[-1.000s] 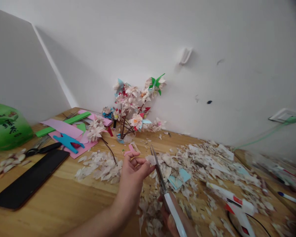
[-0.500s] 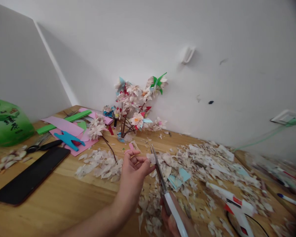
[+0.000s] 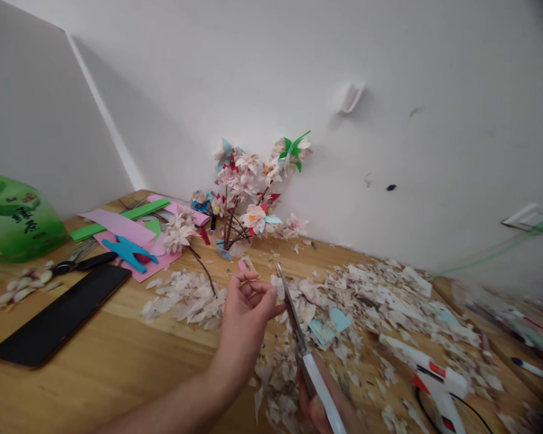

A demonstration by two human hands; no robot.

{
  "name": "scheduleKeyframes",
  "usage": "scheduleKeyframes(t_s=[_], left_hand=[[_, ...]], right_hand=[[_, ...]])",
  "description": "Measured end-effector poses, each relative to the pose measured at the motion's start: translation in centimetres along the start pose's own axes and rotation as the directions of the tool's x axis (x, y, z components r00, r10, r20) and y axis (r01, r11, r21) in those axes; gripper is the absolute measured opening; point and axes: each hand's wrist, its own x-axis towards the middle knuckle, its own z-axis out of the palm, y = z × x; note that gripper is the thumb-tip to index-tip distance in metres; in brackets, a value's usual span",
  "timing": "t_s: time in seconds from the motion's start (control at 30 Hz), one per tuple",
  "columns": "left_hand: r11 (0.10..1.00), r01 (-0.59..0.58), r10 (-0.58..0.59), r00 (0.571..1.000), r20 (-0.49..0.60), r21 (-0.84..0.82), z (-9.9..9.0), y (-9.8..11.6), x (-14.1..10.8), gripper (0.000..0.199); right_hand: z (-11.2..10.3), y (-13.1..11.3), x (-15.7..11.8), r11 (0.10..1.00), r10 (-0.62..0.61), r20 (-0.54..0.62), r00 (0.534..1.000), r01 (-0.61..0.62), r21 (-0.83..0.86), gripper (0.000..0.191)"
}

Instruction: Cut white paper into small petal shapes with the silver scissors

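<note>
My left hand [image 3: 248, 310] is closed in a pinch on a pale petal [image 3: 278, 288] at mid-table. My right hand [image 3: 321, 398] grips scissors [image 3: 298, 328] with white handles, their blades pointing up and lying beside the petal. The blades look nearly closed. Loose dried petals [image 3: 371, 295] are heaped behind and to the right of my hands, with a folded light-blue paper [image 3: 328, 327] among them. Left of my left hand is a smaller petal pile [image 3: 185, 298], and a flower on a brown stem [image 3: 178, 232] rests at it.
A cup of branches with paper-like flowers [image 3: 248, 181] stands by the wall. At left are a black phone [image 3: 61, 316], blue clip-shaped piece [image 3: 129, 252], pink paper [image 3: 117, 228] and green bag [image 3: 18, 217]. A glue gun [image 3: 434, 374] and pen [image 3: 534, 369] lie at right.
The view has shifted slightly, so the background sits a little further right. Both hands keep almost the same pose, with the petal and scissors still held.
</note>
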Motion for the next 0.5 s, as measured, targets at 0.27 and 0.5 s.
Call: scheduleKeyframes(t_s=[0.27, 0.5], left_hand=[[1.000, -0.011, 0.011, 1.000, 0.004, 0.014, 0.1, 0.2, 0.0, 0.032], [1.000, -0.014, 0.014, 1.000, 0.012, 0.021, 0.0, 0.2, 0.0, 0.031]], right_hand=[[0.1, 0.5, 0.0, 0.998, 0.017, 0.103, 0.995, -0.023, 0.062, 0.018], [0.0, 1.1, -0.1, 0.997, 0.018, 0.106, 0.994, -0.026, 0.071, 0.021]])
